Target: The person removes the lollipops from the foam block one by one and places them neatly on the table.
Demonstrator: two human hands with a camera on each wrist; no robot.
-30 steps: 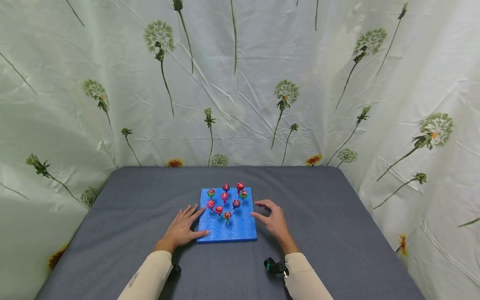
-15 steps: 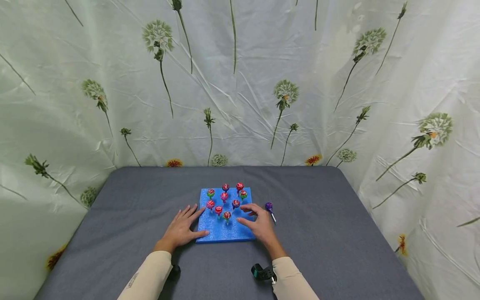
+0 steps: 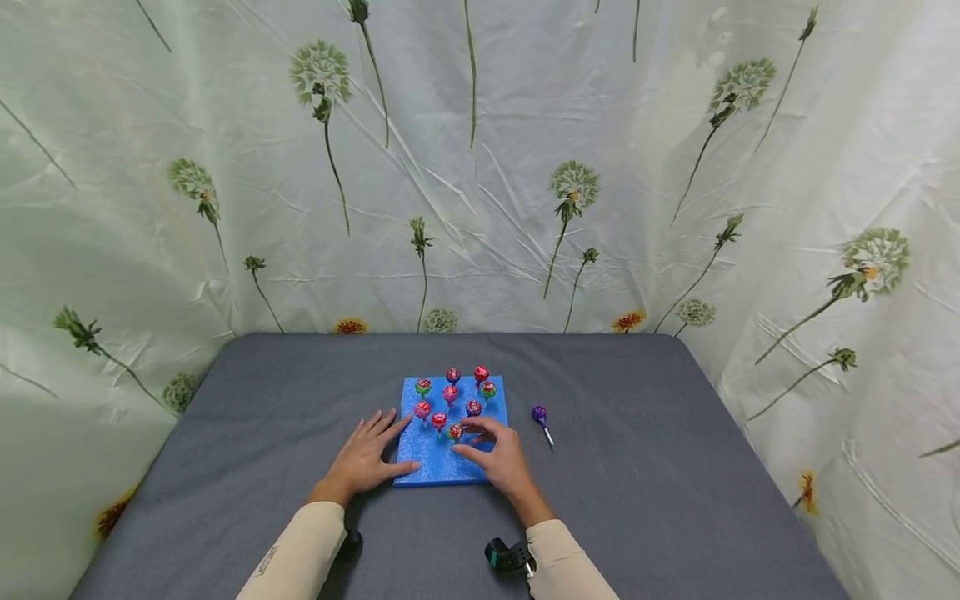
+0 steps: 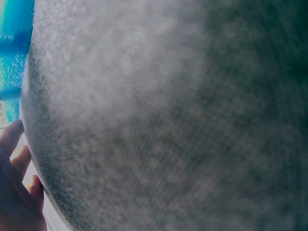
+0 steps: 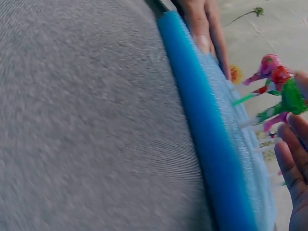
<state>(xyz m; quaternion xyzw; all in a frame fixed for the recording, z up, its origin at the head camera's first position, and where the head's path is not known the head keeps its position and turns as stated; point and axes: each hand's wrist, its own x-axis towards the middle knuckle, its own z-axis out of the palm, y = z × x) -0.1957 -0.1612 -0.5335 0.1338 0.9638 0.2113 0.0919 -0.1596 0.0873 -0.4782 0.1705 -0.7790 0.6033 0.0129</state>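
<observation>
A blue foam board lies on the table with several wrapped lollipops standing upright in it. My left hand rests spread along its left edge, thumb and forefinger on the board. My right hand reaches over the board from the right, thumb and fingers apart on either side of the front lollipop. In the right wrist view that lollipop's green wrapper shows close between the fingertips. A purple lollipop with a white stick lies on the table right of the board.
A grey cloth covers the table. Behind it hangs a pale curtain printed with dandelions. A red lollipop stands near the board's back right corner. The left wrist view holds mostly blurred grey cloth.
My right hand has moved left from beside the board to the front lollipop. The purple lollipop, hidden a second ago, now shows on the table. My left hand has stayed in place.
</observation>
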